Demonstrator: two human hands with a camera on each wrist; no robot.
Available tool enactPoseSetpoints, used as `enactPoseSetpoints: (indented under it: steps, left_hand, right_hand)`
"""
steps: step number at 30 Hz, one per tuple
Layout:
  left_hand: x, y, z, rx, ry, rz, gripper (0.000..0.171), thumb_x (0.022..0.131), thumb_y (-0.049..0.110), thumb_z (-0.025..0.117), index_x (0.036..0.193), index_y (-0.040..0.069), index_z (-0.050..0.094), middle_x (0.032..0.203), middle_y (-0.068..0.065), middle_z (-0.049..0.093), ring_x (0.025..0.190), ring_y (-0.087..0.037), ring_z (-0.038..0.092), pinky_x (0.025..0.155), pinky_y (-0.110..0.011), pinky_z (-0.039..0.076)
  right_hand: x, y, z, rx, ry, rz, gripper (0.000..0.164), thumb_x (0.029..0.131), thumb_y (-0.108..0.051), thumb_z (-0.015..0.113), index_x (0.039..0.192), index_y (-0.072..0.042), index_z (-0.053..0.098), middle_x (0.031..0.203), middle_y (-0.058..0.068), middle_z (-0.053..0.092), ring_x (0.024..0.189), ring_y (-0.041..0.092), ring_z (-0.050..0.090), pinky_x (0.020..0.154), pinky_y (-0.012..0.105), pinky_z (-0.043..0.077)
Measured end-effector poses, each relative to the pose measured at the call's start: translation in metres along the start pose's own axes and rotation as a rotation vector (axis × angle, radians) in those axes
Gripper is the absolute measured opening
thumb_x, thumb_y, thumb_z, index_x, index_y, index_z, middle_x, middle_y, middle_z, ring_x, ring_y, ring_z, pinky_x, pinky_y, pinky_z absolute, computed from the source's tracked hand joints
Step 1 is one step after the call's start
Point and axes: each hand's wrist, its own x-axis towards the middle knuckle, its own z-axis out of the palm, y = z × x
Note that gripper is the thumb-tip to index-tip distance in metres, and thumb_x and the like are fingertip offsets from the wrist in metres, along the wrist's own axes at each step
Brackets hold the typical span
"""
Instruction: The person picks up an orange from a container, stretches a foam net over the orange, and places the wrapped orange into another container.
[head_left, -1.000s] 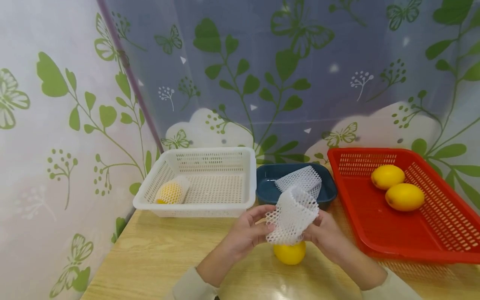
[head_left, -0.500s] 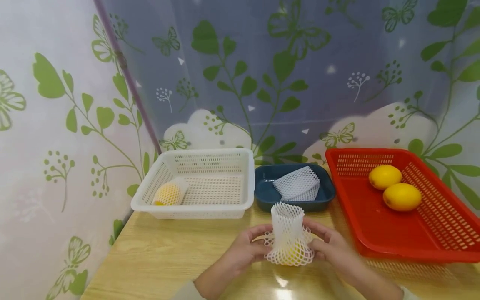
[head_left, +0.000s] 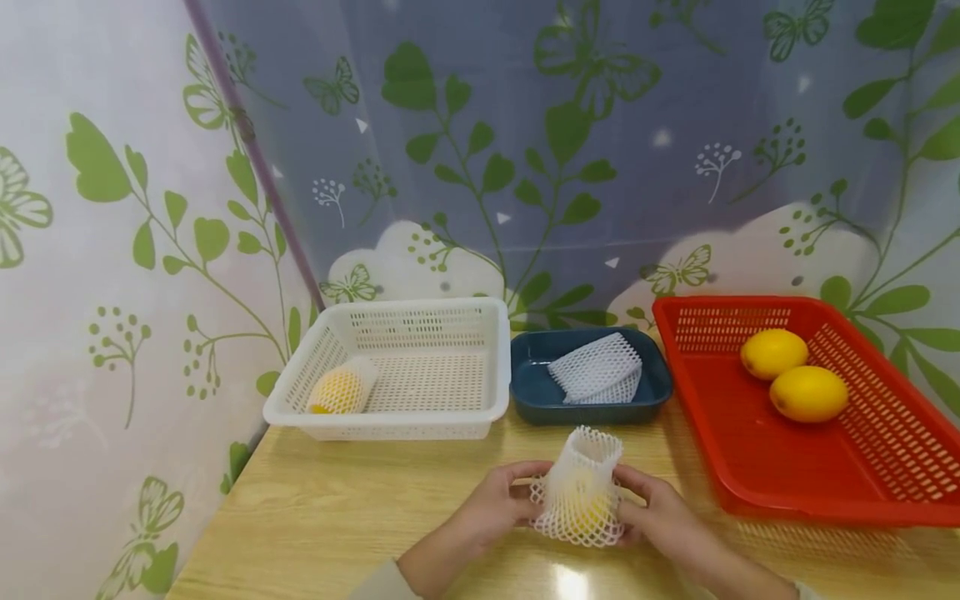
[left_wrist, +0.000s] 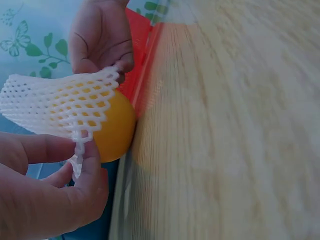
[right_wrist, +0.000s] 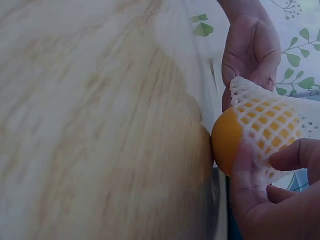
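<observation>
A white foam net sleeve (head_left: 577, 492) stands over a yellow lemon (left_wrist: 119, 127) on the table, its narrow open end up and its lower rim flared. In both wrist views the lemon's lower part shows bare below the rim. My left hand (head_left: 491, 504) pinches the rim on the left between thumb and fingers, clearest in the left wrist view. On the opposite side my right hand (head_left: 660, 512) holds the rim, its thumb and fingertips at the mesh (right_wrist: 265, 130) in the right wrist view.
Behind the hands, a dark blue tray (head_left: 536, 408) contains folded white net sleeves (head_left: 600, 369). A white basket (head_left: 420, 425) at left holds a netted yellow fruit (head_left: 337, 392). The red basket (head_left: 750, 467) at right has two lemons (head_left: 808, 394). A patterned curtain (head_left: 480, 167) hangs behind.
Both hands have lowered the net sleeve from above the lemon down over it. The sleeve was held tilted in front of the blue tray and now surrounds most of the lemon.
</observation>
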Motion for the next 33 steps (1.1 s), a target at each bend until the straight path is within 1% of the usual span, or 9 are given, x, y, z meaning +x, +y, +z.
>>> enactPoseSetpoints:
  steps: [4, 9, 12, 16, 19, 22, 24, 29, 33]
  left_hand:
    - [0.0006, -0.0013, 0.0, 0.027, -0.008, -0.009, 0.057, 0.08, -0.021, 0.056, 0.134, -0.005, 0.051, 0.128, -0.013, 0.052, 0.104, -0.025, 0.061, 0.08, -0.034, 0.056]
    - [0.0019, -0.0021, 0.0007, 0.017, -0.018, -0.016, 0.06, 0.078, -0.02, 0.055, 0.135, -0.004, 0.05, 0.124, -0.014, 0.051, 0.109, -0.028, 0.06, 0.08, -0.035, 0.056]
    - [0.0029, -0.0031, 0.0012, 0.034, -0.015, -0.013, 0.06, 0.077, -0.017, 0.054, 0.135, -0.002, 0.05, 0.122, -0.014, 0.053, 0.103, -0.025, 0.06, 0.078, -0.035, 0.056]
    - [0.0039, -0.0038, 0.0028, 0.02, -0.001, -0.037, 0.052, 0.084, -0.004, 0.049, 0.136, 0.0, 0.051, 0.12, -0.011, 0.057, 0.098, -0.021, 0.061, 0.077, -0.035, 0.056]
    - [0.0037, -0.0031, 0.004, -0.03, 0.007, -0.066, 0.044, 0.093, 0.009, 0.048, 0.136, 0.0, 0.051, 0.12, -0.011, 0.061, 0.101, -0.021, 0.062, 0.08, -0.036, 0.057]
    - [0.0026, -0.002, 0.0039, -0.046, 0.002, -0.073, 0.041, 0.1, 0.019, 0.05, 0.137, 0.001, 0.05, 0.122, -0.011, 0.061, 0.105, -0.023, 0.062, 0.082, -0.038, 0.056]
    - [0.0017, -0.001, 0.0033, -0.039, -0.009, -0.068, 0.042, 0.101, 0.021, 0.052, 0.138, 0.001, 0.049, 0.124, -0.012, 0.059, 0.107, -0.025, 0.062, 0.083, -0.039, 0.056]
    - [0.0014, 0.0025, 0.0028, -0.048, -0.012, -0.052, 0.041, 0.1, 0.019, 0.055, 0.137, 0.003, 0.049, 0.124, -0.013, 0.056, 0.103, -0.027, 0.063, 0.082, -0.042, 0.056]
    - [0.0017, 0.0053, 0.0052, -0.08, -0.009, -0.005, 0.04, 0.1, 0.017, 0.055, 0.136, 0.001, 0.048, 0.125, -0.016, 0.055, 0.103, -0.026, 0.062, 0.081, -0.044, 0.057]
  right_hand:
    - [0.0008, 0.0019, 0.0003, 0.002, -0.048, -0.013, 0.064, 0.089, 0.001, 0.054, 0.14, 0.022, 0.023, 0.141, 0.04, 0.032, 0.091, 0.023, 0.065, 0.073, 0.037, 0.058]
    - [0.0028, 0.0044, 0.0, 0.016, -0.063, -0.037, 0.061, 0.09, 0.0, 0.053, 0.14, 0.021, 0.025, 0.137, 0.041, 0.037, 0.107, 0.027, 0.06, 0.082, 0.037, 0.056]
    - [0.0042, 0.0052, -0.0013, 0.057, -0.059, -0.017, 0.062, 0.089, 0.001, 0.049, 0.141, 0.021, 0.022, 0.135, 0.039, 0.04, 0.105, 0.026, 0.06, 0.084, 0.038, 0.056]
    - [0.0052, 0.004, -0.0029, 0.165, -0.057, 0.033, 0.057, 0.091, -0.001, 0.041, 0.141, 0.021, 0.024, 0.124, 0.023, 0.055, 0.097, 0.018, 0.062, 0.086, 0.039, 0.055]
    - [0.0052, 0.0023, -0.0034, 0.221, -0.061, 0.061, 0.053, 0.099, -0.012, 0.04, 0.14, 0.019, 0.027, 0.12, 0.013, 0.059, 0.099, 0.017, 0.062, 0.088, 0.041, 0.054]
    - [0.0049, 0.0004, -0.0021, 0.226, -0.046, 0.089, 0.059, 0.104, -0.027, 0.04, 0.141, 0.017, 0.029, 0.124, 0.014, 0.059, 0.103, 0.02, 0.062, 0.087, 0.041, 0.054]
    - [0.0053, -0.0006, -0.0009, 0.225, -0.045, 0.099, 0.063, 0.105, -0.033, 0.039, 0.141, 0.017, 0.03, 0.124, 0.014, 0.059, 0.105, 0.021, 0.062, 0.088, 0.041, 0.054]
    - [0.006, -0.0009, 0.0003, 0.23, -0.074, 0.04, 0.064, 0.106, -0.03, 0.039, 0.144, 0.019, 0.021, 0.122, 0.011, 0.061, 0.101, 0.017, 0.064, 0.087, 0.038, 0.055]
    - [0.0064, -0.003, 0.0024, 0.252, -0.055, -0.021, 0.064, 0.106, -0.026, 0.038, 0.144, 0.02, 0.015, 0.119, 0.011, 0.062, 0.098, 0.017, 0.065, 0.085, 0.038, 0.055]
